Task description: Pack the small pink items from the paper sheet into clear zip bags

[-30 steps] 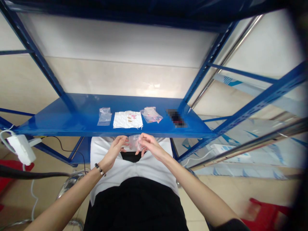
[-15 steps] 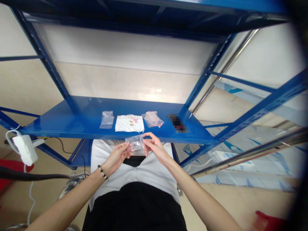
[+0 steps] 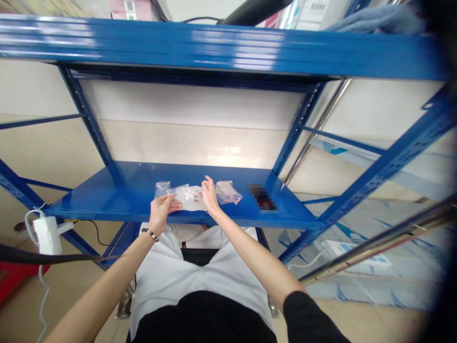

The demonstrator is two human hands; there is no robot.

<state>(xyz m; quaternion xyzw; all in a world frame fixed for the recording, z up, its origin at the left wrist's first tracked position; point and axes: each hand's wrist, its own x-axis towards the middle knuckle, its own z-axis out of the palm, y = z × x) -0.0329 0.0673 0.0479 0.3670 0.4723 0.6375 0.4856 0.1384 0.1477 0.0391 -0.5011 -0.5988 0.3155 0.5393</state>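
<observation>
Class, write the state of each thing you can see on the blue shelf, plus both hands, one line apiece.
Left hand: closed on the held bag.
Held bag: see-through, over the cloth; mouth unclear.
Right hand: fingers raised beside the cloth; grip unclear.
White cloth: spread, partly covered.
Gold-coloured pieces: loose on the cloth.
Left-side bag: lying, partly hidden.
Right-side bag: lying, pink contents.
Dark object: lying, pixelated.
</observation>
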